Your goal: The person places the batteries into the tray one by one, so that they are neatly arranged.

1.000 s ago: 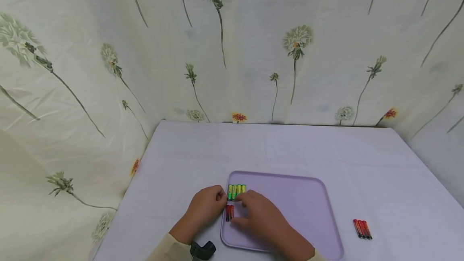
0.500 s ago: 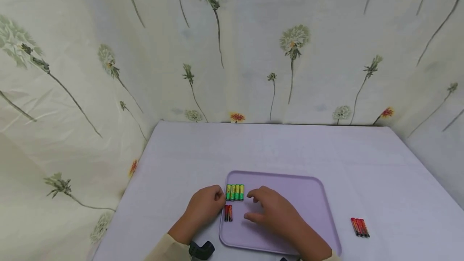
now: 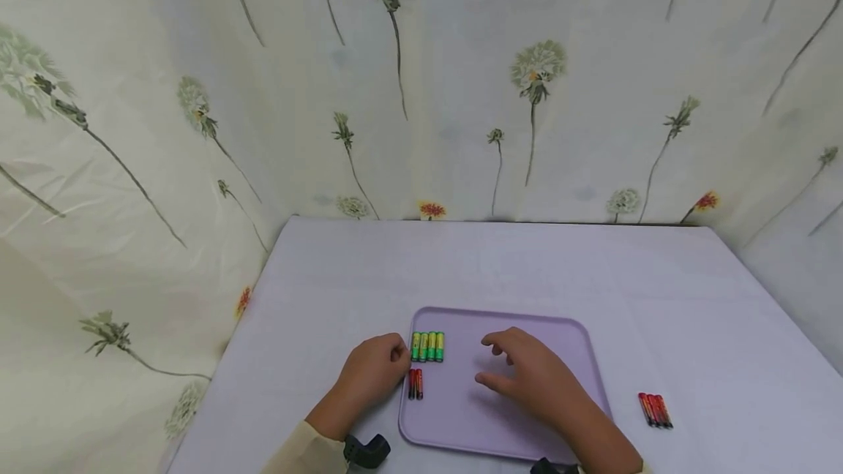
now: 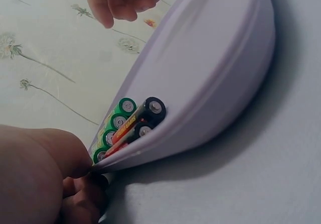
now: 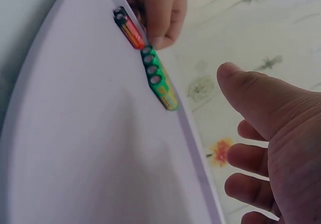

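My left hand (image 3: pixel 375 371) pinches the left rim of a lilac tray (image 3: pixel 514 430), its thumb and curled fingers at the edge in the left wrist view. Just inside that rim, a row of several green-and-yellow batteries (image 3: pixel 428 347) lies side by side. Two thinner red-and-black batteries (image 3: pixel 416 384) lie below the row, nearer to me. Over the middle of the tray hovers my right hand (image 3: pixel 536 379), its fingers loosely bent and thumb apart, holding nothing. The right wrist view shows its spread thumb and fingers (image 5: pixel 251 158) with nothing between them.
Several more red-and-black batteries (image 3: pixel 655 410) lie together on the white tablecloth (image 3: pixel 658 298), right of the tray. A curtain (image 3: pixel 461 93) with dandelion prints hangs behind the table and along its sides. Each wrist wears a black device (image 3: pixel 366 452).
My right hand has moved right, away from the batteries at the tray's left side, uncovering the green row. The left hand has stayed at the rim.
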